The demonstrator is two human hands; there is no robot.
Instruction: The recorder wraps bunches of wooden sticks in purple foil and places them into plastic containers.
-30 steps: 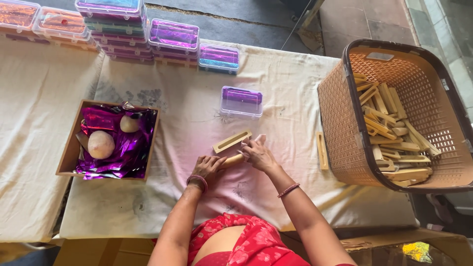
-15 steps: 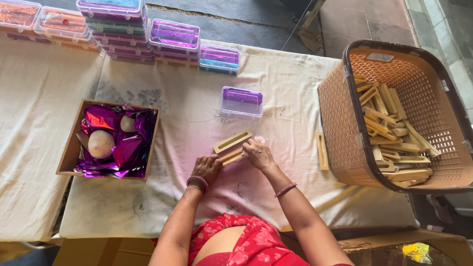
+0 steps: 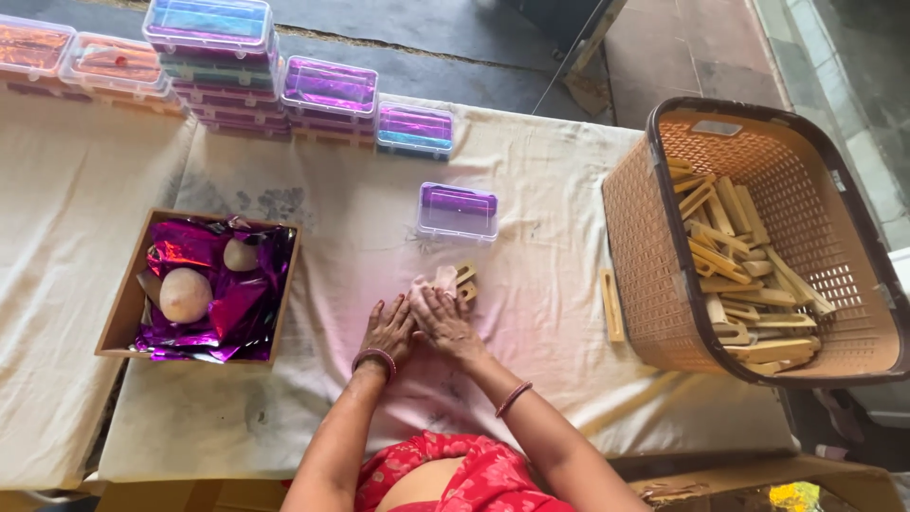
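Together, both hands (image 3: 422, 322) over wooden sticks (image 3: 464, 282), grip covering them

Left arm: bare forearm rising from the bottom edge of the frame, angled up and slightly right, a dark red bangle at the wrist.
Left hand (image 3: 389, 332): palm down, fingers together and extended, pressed flat near the middle of the cloth-covered surface.
Right arm: bare forearm running diagonally up-left from the lower right, a bangle at mid-forearm.
Right hand (image 3: 444, 318): palm down, fingers reaching forward, touching the left hand side by side.
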